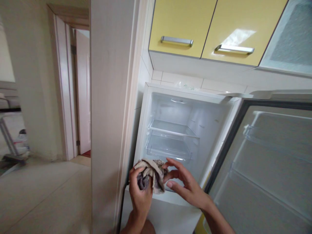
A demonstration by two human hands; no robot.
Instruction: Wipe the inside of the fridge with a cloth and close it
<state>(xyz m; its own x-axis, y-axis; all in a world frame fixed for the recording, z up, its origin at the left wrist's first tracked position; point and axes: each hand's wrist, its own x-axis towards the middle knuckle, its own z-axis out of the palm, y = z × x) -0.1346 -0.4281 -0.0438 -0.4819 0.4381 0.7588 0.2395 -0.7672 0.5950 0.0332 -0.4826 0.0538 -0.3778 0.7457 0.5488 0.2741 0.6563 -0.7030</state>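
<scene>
A bunched grey-beige cloth [152,172] sits in my left hand [140,195], whose fingers are wrapped round it in front of the open fridge [146,130]. My right hand [184,185] is beside it, its fingertips pinching the cloth's right edge. Both hands hover just below the fridge's upper compartment, near its lower left corner. Inside are a clear glass shelf [173,130] and a clear drawer [168,149], both bare.
The fridge door [273,169] swings open to the right, with bare door racks. Yellow wall cupboards [209,26] with metal handles hang above. A white wall panel [109,113] stands left of the fridge; beyond it are a doorway [81,94] and tiled floor.
</scene>
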